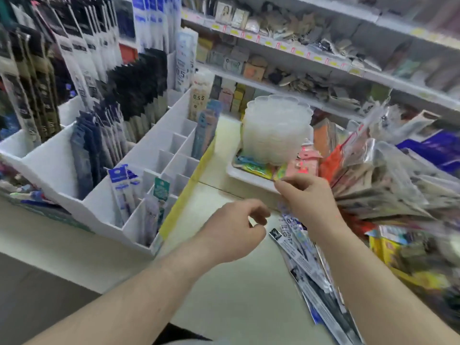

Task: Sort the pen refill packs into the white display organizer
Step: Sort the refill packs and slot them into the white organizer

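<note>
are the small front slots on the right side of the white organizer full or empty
Mostly empty. The white display organizer shows bare dividers in its right column; only the nearest slots hold a few refill packs.

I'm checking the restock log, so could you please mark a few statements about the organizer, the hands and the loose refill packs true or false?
1. The white display organizer has several compartments with nothing in them. True.
2. The left hand grips a refill pack. False: it holds nothing, fingers loosely curled.
3. Loose refill packs lie on the counter under the right hand. True.
4. The stack of clear plastic lids sits inside the organizer. False: it sits in a separate white tray.
</note>
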`<act>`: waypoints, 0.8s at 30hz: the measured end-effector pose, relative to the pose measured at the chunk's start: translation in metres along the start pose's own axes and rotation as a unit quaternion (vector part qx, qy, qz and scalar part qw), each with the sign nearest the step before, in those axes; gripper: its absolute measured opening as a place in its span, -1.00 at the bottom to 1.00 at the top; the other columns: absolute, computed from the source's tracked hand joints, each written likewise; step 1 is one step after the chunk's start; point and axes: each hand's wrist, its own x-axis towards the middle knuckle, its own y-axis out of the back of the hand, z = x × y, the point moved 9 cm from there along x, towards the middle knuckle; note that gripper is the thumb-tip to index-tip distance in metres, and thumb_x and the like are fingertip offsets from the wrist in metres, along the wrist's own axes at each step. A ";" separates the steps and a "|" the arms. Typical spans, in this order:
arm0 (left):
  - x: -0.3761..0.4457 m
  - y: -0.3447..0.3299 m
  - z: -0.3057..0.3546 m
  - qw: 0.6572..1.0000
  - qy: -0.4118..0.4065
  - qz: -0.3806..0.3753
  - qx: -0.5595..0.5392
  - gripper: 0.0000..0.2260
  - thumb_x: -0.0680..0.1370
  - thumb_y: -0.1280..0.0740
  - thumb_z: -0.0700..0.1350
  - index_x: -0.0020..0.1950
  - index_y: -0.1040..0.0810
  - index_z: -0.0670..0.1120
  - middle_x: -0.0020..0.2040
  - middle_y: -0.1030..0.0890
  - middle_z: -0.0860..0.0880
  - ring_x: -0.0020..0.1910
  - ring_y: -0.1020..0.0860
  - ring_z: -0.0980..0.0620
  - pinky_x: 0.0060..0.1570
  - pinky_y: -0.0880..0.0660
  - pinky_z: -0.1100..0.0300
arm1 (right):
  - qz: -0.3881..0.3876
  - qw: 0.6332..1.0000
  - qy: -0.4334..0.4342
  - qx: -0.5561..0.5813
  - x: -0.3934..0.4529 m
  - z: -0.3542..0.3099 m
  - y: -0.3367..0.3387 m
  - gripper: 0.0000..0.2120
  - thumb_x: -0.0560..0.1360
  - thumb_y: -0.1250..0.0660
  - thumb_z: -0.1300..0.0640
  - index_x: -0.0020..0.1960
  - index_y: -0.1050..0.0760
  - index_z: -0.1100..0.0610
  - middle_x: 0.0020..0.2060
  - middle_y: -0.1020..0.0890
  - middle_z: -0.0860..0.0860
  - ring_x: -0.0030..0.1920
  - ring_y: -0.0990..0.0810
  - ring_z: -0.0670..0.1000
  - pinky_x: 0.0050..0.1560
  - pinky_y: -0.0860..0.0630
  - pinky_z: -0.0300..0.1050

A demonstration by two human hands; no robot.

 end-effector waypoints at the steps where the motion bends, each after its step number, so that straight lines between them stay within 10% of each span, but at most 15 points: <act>1: 0.003 -0.013 -0.002 1.000 0.002 -0.016 -0.003 -0.79 0.50 -0.29 -0.17 -0.02 -0.52 0.16 -0.03 -0.64 0.20 -0.16 -0.56 0.12 -0.16 -0.47 0.28 | 0.021 0.999 -0.023 -0.013 -0.006 0.019 0.016 -0.83 0.48 -0.44 0.21 -0.29 -0.65 0.07 -0.47 -0.57 -0.08 -0.42 -0.47 -0.10 -0.33 -0.38 -0.19; 6: 0.020 -0.062 -0.005 0.998 0.008 -0.067 -0.012 -0.78 0.49 -0.28 -0.21 -0.02 -0.55 0.12 -0.03 -0.66 0.14 -0.15 -0.56 0.11 -0.10 -0.49 0.25 | 0.051 0.976 -0.133 -0.163 -0.036 0.107 0.065 -0.98 0.48 -0.45 0.10 -0.11 -0.66 0.03 -0.20 -0.67 -0.10 -0.10 -0.64 -0.04 -0.03 -0.52 -0.08; 12: 0.042 -0.093 -0.018 0.996 0.002 -0.084 0.038 -0.74 0.51 -0.30 -0.20 0.14 -0.58 0.05 0.02 -0.60 0.11 -0.08 -0.53 0.09 0.03 -0.43 0.28 | -0.113 0.854 -0.224 -0.456 -0.081 0.169 0.062 -0.51 0.47 -0.35 -0.15 0.34 -0.44 0.01 0.25 -0.54 0.01 0.21 -0.55 0.07 0.12 -0.51 -0.08; 24: 0.137 -0.175 -0.059 0.933 -0.008 -0.161 0.321 -0.35 0.56 -0.24 0.19 0.60 -0.09 0.13 0.63 -0.01 -0.07 0.59 0.04 -0.14 0.52 -0.03 -0.08 | -0.097 0.815 -0.372 -0.434 -0.167 0.236 0.085 -0.23 0.46 -0.37 -0.07 0.54 -0.06 0.00 0.46 -0.27 0.15 0.30 -0.49 0.18 0.09 -0.50 0.00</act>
